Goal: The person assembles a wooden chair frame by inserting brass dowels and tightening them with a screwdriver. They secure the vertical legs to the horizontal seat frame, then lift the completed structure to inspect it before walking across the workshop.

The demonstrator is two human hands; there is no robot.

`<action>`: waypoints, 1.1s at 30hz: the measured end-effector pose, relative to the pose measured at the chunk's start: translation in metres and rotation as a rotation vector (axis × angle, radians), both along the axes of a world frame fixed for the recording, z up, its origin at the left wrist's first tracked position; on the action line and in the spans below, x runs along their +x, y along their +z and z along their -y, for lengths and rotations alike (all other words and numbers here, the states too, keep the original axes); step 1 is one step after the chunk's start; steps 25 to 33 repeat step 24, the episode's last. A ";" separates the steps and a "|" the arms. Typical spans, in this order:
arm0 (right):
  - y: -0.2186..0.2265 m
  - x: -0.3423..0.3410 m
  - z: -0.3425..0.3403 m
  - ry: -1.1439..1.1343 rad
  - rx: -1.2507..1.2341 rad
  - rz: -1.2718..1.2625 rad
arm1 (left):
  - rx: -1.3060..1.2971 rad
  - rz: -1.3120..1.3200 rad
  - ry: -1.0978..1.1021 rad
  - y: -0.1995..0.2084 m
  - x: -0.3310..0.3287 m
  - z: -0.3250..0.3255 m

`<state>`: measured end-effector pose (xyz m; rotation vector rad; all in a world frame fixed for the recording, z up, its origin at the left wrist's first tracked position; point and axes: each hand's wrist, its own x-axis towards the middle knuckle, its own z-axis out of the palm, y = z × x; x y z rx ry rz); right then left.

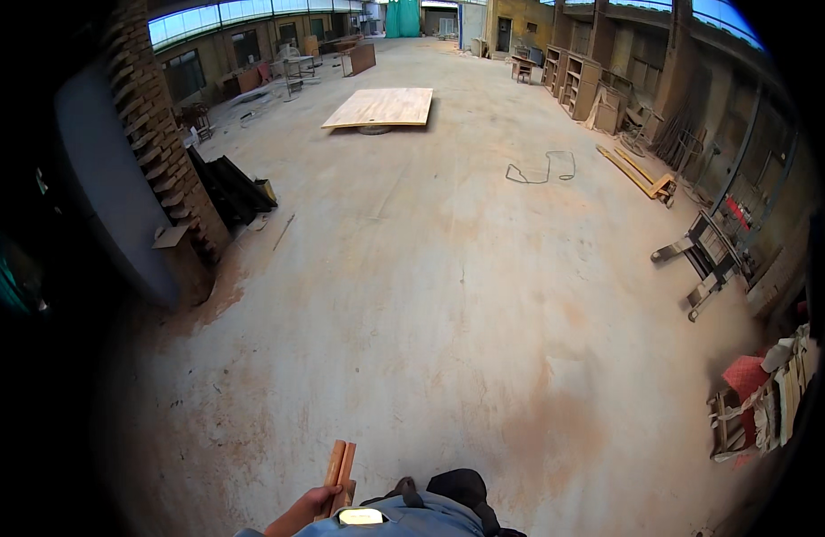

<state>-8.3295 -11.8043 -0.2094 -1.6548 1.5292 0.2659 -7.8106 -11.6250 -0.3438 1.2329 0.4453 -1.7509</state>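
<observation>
My left hand [319, 498] is closed around a few reddish-brown wooden strips [340, 461], held upright close to my body at the bottom of the head view. Their upper ends stick out above my fingers. Their lower ends are partly hidden by the hand and by my blue-grey clothing. My right hand does not show. Just right of the strips, my dark shoes appear at the lower edge.
Far ahead, a pale wooden board [381, 107] lies raised on a low round support. A bent loop of cord [542, 170] rests on the floor. To the right stand yellow pallet forks [641, 174] and a dark wheeled jack [708, 255]. At left rises a brick stack [162, 134].
</observation>
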 end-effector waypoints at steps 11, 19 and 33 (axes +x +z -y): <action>0.057 0.181 0.437 -0.973 -0.155 1.311 | 0.176 0.208 0.001 0.020 0.159 0.295; 0.131 0.344 0.807 -0.716 0.447 1.824 | 0.023 0.192 0.077 0.077 0.227 0.584; 0.134 0.493 0.920 -0.593 0.882 2.008 | -0.075 0.130 0.110 0.036 0.300 0.711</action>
